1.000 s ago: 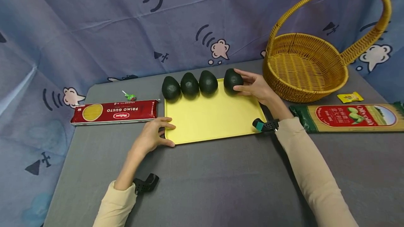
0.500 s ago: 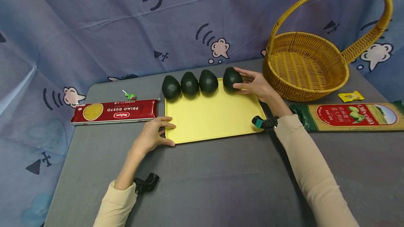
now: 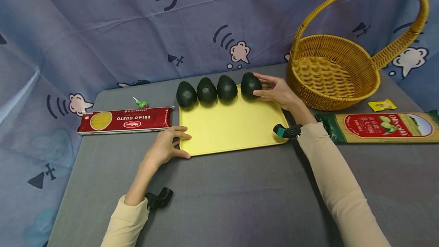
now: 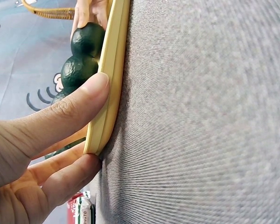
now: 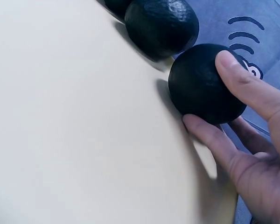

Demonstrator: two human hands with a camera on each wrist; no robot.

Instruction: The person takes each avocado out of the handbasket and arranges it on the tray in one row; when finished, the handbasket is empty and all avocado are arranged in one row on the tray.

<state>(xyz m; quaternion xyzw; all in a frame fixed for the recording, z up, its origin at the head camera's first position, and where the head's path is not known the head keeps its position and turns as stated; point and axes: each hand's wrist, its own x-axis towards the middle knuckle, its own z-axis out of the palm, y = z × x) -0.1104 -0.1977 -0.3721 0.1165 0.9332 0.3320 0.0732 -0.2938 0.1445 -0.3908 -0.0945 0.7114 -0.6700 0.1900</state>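
A yellow tray (image 3: pixel 233 129) lies on the grey table. Several dark green avocados stand in a row along its far edge. My right hand (image 3: pixel 260 85) holds the rightmost avocado (image 3: pixel 248 85) between forefinger and thumb, close beside its neighbour (image 3: pixel 226 88). The right wrist view shows that avocado (image 5: pixel 191 84) on the tray's rim, held in my right hand (image 5: pixel 210 95). My left hand (image 3: pixel 183 146) pinches the tray's near left corner. In the left wrist view its thumb lies on the tray rim (image 4: pixel 113 70), with the fingers (image 4: pixel 70 175) under the corner.
A wicker basket (image 3: pixel 343 104) with a tall handle stands right of the tray. A green and red pasta pack (image 3: pixel 380 127) and a yellow sachet (image 3: pixel 382 105) lie at right. A red spaghetti pack (image 3: pixel 125 120) and a lollipop (image 3: pixel 140 104) lie at left. Blue cloth hangs behind.
My right hand has slid the rightmost avocado slightly left, closer to the row. The left hand has stayed on the tray corner.
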